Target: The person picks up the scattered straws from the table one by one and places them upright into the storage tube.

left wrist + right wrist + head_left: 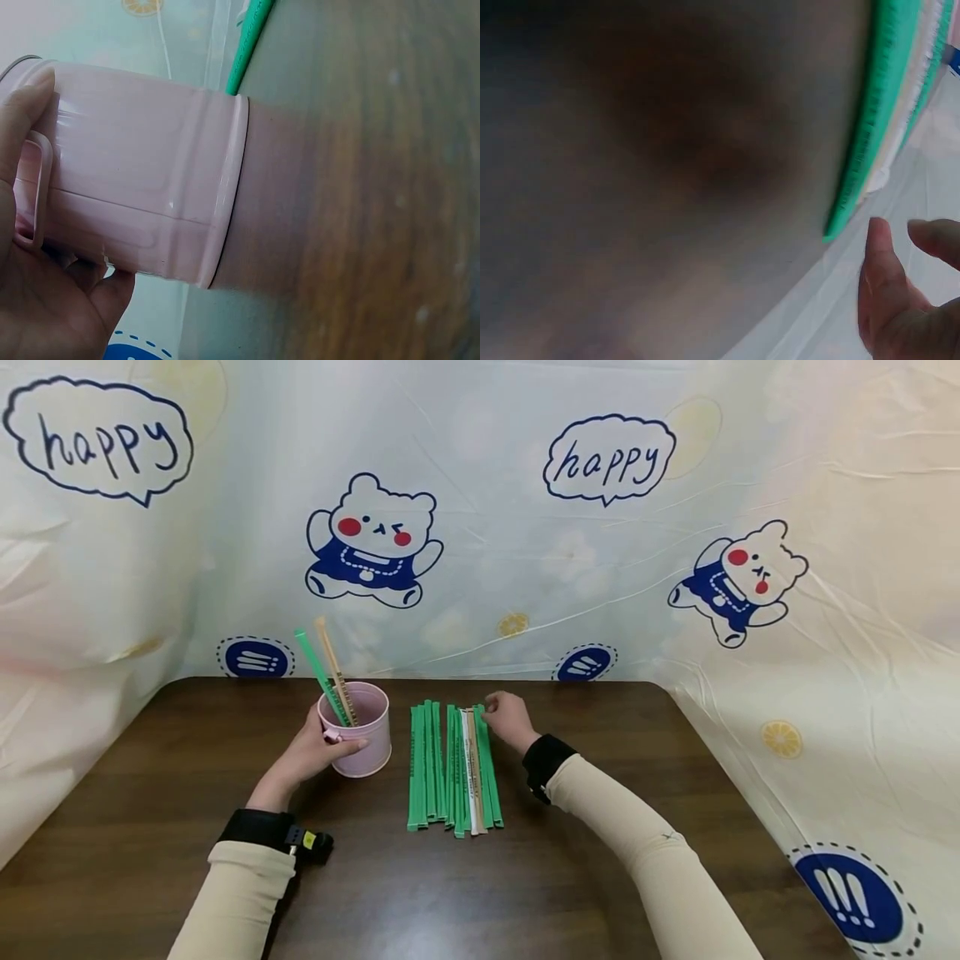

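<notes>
My left hand [303,756] grips a pale pink metal bucket [367,752] by its left side, thumb across the front. The bucket's small handle [43,187] shows beside the hand in the left wrist view. Inside the bucket lean a green wrapped straw [313,664] and a tan wrapped straw [334,668]. Right of it, a row of flat green wrapped straws [429,768] lies on the table, with a white one [468,768] and a tan one [477,777] among them. My right hand [512,718] is at the row's far right end, thumb and forefinger apart with nothing visible between them.
The dark brown wooden table [585,877] has rounded far corners. Behind and around it hangs a pale printed curtain [487,527] with bears and speech bubbles. Each wrist wears a black band [551,760].
</notes>
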A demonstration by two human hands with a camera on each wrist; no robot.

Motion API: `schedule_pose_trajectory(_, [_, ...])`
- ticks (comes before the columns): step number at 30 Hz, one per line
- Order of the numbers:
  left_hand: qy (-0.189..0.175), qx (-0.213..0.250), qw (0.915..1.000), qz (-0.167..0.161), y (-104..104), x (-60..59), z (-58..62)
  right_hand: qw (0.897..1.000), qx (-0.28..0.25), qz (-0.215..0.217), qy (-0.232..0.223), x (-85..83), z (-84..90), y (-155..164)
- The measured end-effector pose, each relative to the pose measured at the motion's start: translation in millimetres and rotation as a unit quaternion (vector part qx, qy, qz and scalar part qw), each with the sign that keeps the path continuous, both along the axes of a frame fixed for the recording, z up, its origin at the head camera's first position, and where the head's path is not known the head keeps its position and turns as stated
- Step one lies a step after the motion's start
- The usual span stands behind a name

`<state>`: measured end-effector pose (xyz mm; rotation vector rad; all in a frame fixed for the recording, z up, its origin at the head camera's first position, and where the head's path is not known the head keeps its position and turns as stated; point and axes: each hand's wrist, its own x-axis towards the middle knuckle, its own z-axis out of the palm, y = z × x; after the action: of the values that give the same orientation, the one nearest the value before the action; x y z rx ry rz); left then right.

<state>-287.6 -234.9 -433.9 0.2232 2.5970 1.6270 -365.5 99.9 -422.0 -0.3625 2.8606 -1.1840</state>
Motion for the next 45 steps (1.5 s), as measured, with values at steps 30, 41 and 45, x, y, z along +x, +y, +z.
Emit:
schedule_pose_trajectory(30, [0.021,0.002,0.9998,-0.006,3,1.3,-0.8,0.993,0.003,-0.038,-0.111,0.1,-8.5,13])
schedule_pose_trajectory(41, [0.024,0.002,0.9997,-0.009,3,-0.1,-1.2,0.996,-0.057,-0.012,-0.071,-90.0,-63.2,49])
schedule_pose_trajectory(45, [0.029,0.005,0.9995,-0.009,2,0.3,-1.4,0.996,-0.072,-0.029,-0.031,-29.2,15.5,30])
